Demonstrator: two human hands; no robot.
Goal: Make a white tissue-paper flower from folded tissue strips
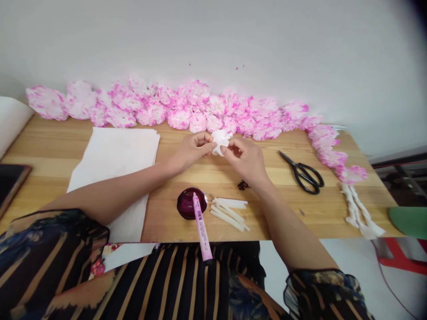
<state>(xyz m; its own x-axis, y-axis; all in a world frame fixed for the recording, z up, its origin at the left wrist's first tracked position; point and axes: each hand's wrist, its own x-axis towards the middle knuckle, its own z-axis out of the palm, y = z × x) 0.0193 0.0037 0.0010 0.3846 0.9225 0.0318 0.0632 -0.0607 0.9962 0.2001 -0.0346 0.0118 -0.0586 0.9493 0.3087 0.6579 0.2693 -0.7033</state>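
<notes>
Both my hands meet over the middle of the wooden table [50, 151]. My left hand [191, 150] and my right hand [245, 158] pinch a small white tissue-paper flower [220, 140] between their fingertips, one on each side. Nearer to me lie a dark purple dish of dye [189, 203], a pink marker pen [201, 226] resting across it and over the table edge, and a few folded white paper strips [229, 212].
A long row of pink-and-white paper flowers [187, 109] runs along the wall and curves down the right side. A stack of white tissue sheets [115, 169] lies at left. Black scissors [304, 173] and twisted white paper pieces [358, 212] lie at right.
</notes>
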